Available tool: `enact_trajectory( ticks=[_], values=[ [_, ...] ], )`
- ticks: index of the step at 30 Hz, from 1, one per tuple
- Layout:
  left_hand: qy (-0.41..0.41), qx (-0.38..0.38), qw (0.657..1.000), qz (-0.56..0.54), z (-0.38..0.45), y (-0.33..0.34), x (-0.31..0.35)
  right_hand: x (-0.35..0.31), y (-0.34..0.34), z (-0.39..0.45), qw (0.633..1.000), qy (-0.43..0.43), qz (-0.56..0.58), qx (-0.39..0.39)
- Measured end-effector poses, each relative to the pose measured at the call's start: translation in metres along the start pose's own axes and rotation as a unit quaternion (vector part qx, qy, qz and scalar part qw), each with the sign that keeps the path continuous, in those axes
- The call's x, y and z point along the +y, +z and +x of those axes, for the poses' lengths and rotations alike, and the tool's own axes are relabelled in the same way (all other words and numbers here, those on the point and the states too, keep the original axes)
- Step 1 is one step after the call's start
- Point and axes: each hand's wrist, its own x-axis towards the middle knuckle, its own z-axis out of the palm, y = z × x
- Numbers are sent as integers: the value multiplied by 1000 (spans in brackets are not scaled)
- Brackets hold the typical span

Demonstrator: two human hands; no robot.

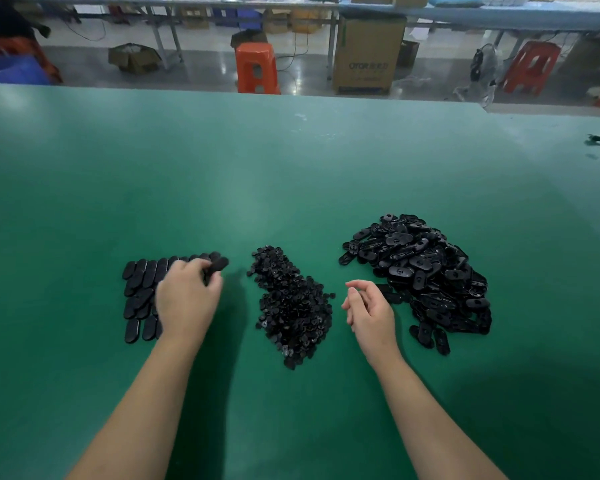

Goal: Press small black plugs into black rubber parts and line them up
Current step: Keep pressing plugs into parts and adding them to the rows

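Right under my left hand [187, 299] lie the finished rubber parts [140, 289]: flat, matte black ovals with rounded ends, laid side by side in rows, smooth side up. One more of these ovals, the held part [218, 264], sits between my left fingertips just past the far end of the top row; my fingers are curled round it and it looks tilted, though I cannot tell whether it touches the table. Between my two hands spreads the heap of plugs [291, 306], tiny round black pieces piled loose in a long patch running toward me. Just beyond my right hand [369, 313] is the big pile of unfilled parts [426, 271], the same ovals tumbled every way, many showing a hollow side with a small hole in the middle.

Everything rests on a wide table [291, 168] with a dull green top that catches soft light. Past its far edge I see a grey floor, an orange stool [257, 68] straight ahead, a tall cardboard box [368, 57] to the right of it, a red stool [530, 67] farther right, and long benches with crates under them.

My right hand hangs above the table, fingers loosely bent and relaxed, gripping nothing, near the edge of the big pile.
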Motion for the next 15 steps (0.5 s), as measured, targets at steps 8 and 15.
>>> enact_trajectory(
  ticks=[8,15],
  values=[
    [-102,7,993,57,9,-15,-51,-4,0,-2,1000,2,-11,2],
    [-4,1,999,-53,-3,-1,-12,-5,0,-3,1000,1,-20,3]
  ],
)
